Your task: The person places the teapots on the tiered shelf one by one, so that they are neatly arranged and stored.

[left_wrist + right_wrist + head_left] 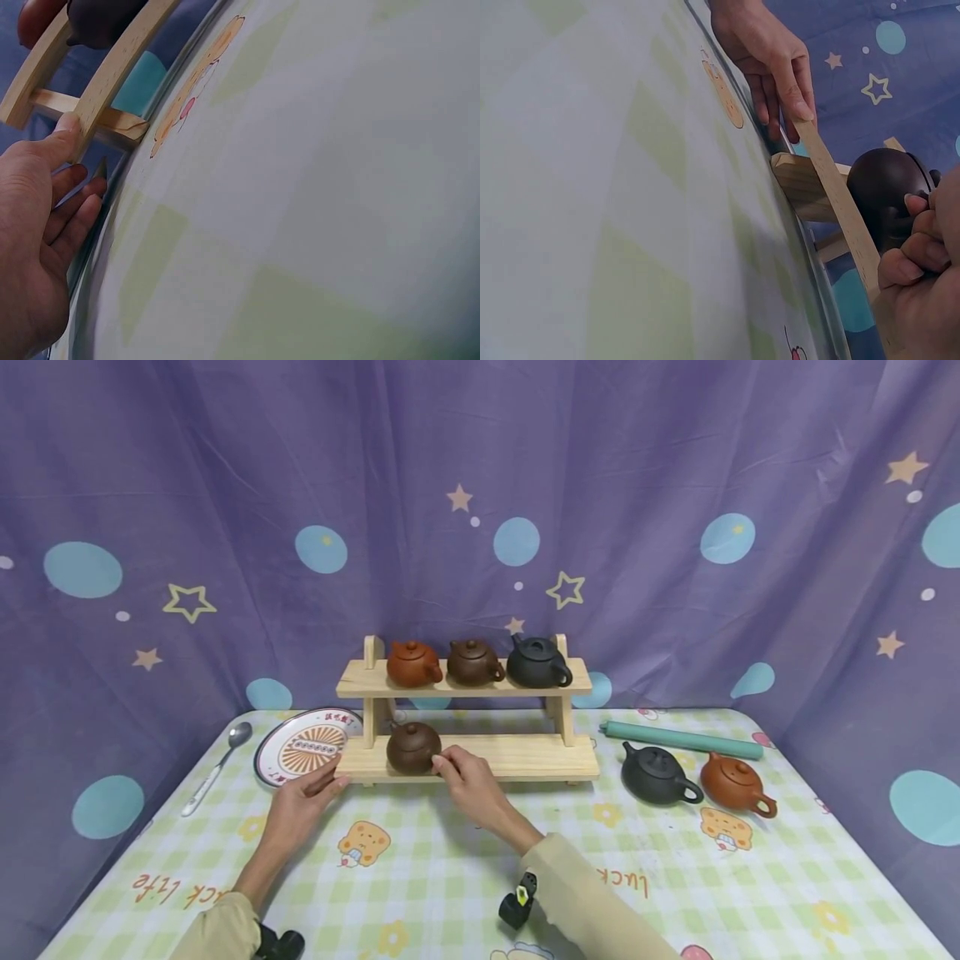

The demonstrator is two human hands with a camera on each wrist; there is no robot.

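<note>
Head cam: set high and back, faces forward and down over counter [442,881] and shelf [517,756]. Wrist cams: close in, tilted, skimming counter toward curtain [637,460]; both share left hand [298,802] and shelf end.

Purple curtain [427,443] behind, printed with blue spots and stars. Green-and-white checked cloth [450,868] below, cartoon prints, orange lettering. Left side: spoon [206,786], white handle nearer; just beside, patterned round plate [309,747]. Right: green rod [682,740], lying near cloth's back edge.
</note>
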